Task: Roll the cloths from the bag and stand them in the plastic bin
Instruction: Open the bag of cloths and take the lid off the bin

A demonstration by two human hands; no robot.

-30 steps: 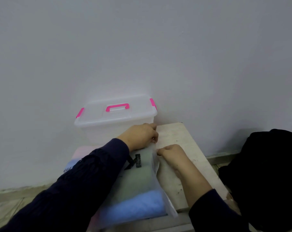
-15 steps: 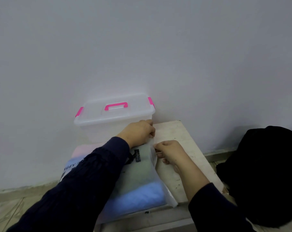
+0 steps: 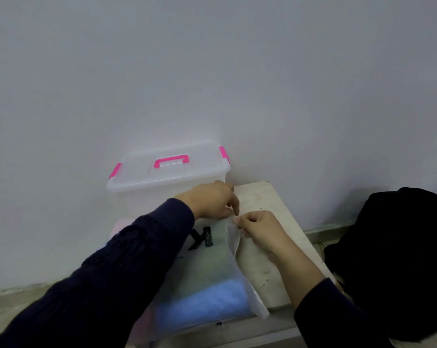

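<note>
black bundle (image 3: pixel 398 259) beside table (image 3: pixel 265 204)

The plastic bin (image 3: pixel 162 197) is a cloudy, see-through white, its lid (image 3: pixel 169 169) the same, with a bright pink handle (image 3: pixel 171 160) and pink clips (image 3: pixel 115 170) at either end. The bag (image 3: pixel 212 267) is frosted and translucent, printed with bold black lettering (image 3: pixel 202 238). Through it show a pale green cloth (image 3: pixel 207 267) and a light blue cloth (image 3: pixel 202 305), with a faint pink one (image 3: pixel 122 227) at the far edge. Both sleeves (image 3: pixel 112 285) are dark navy. The table (image 3: pixel 265 214) is off-white with small greenish specks, the wall (image 3: pixel 212 71) a plain pale grey, and the heap of fabric (image 3: pixel 398 259) to the right is black.
</note>
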